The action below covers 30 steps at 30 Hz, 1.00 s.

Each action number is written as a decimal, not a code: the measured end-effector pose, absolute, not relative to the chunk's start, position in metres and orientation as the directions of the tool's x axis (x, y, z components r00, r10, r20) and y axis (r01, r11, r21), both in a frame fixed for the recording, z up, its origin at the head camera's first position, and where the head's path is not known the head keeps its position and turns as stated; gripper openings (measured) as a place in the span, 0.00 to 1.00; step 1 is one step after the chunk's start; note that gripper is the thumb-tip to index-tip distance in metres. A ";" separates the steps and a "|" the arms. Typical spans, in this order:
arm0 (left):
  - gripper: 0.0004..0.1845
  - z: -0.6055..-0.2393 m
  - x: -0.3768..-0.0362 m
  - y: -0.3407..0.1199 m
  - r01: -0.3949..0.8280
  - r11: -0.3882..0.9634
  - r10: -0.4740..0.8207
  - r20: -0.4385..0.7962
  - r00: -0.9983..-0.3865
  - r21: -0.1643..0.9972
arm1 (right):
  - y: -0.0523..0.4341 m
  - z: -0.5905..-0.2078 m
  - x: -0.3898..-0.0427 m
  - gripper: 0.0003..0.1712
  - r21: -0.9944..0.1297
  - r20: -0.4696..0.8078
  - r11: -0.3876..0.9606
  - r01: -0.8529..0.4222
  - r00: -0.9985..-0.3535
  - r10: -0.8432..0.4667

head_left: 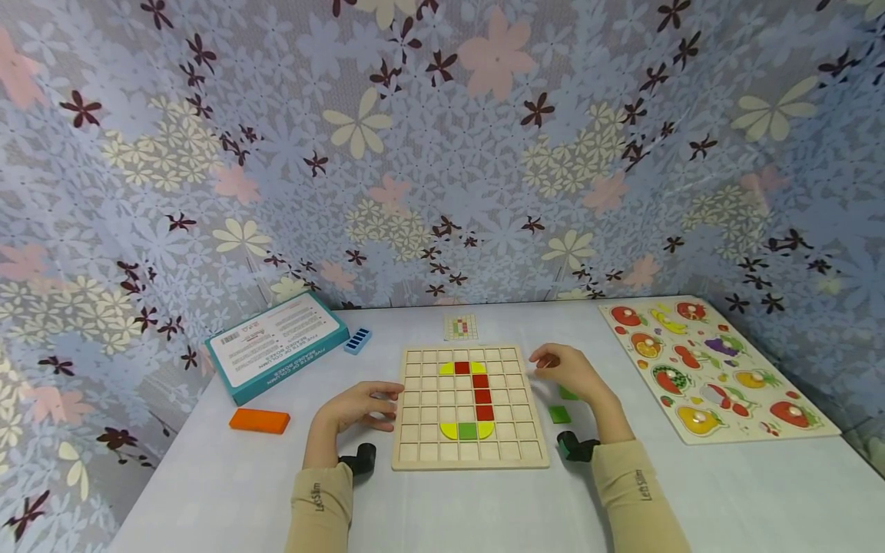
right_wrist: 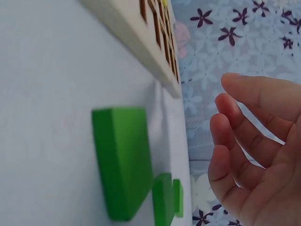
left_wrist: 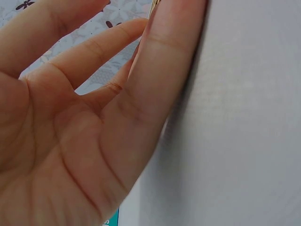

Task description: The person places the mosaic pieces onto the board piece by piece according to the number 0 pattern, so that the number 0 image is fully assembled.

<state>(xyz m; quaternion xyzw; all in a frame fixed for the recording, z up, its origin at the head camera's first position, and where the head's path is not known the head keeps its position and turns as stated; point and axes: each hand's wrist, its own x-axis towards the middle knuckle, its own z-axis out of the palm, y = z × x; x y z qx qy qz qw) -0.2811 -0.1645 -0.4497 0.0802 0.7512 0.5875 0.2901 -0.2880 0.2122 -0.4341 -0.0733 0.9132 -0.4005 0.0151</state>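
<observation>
A wooden grid board (head_left: 422, 453) lies flat in the middle of the table, with red squares (head_left: 482, 397), yellow rounded corner pieces (head_left: 448, 431) and one green square (head_left: 467, 431) set in its cells. The left hand (head_left: 362, 403) is at the board's left edge, its fingertips at the rim; nothing is gripped. Just off the board's far right side, the right hand (head_left: 568, 370) hovers with loosely bent fingers and holds nothing. Below and beside it lie loose green tiles (head_left: 559, 415); the right wrist view shows three of these green tiles (right_wrist: 124, 162).
Behind the board lies a small pattern card (head_left: 461, 327). To the left are a teal box (head_left: 276, 346), a blue slotted piece (head_left: 357, 340) and an orange block (head_left: 259, 421). A fruit puzzle board (head_left: 719, 369) occupies the right. A flowered cloth (head_left: 442, 153) hangs behind the table.
</observation>
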 end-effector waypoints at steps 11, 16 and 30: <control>0.27 -0.450 -0.281 -0.165 -0.224 0.300 0.463 -0.347 -0.816 0.927 | 0.226 -0.444 -0.290 0.13 -0.707 0.040 0.702 -0.083 -0.996 -0.078; 0.27 -0.449 -0.281 -0.165 -0.220 0.299 0.467 -0.343 -0.815 0.929 | 0.231 -0.446 -0.290 0.17 -0.625 0.055 0.779 -0.058 -0.998 -0.031; 0.27 -0.451 -0.282 -0.165 -0.216 0.299 0.469 -0.340 -0.815 0.929 | 0.234 -0.447 -0.289 0.17 -0.509 -0.083 0.857 0.083 -0.995 0.047</control>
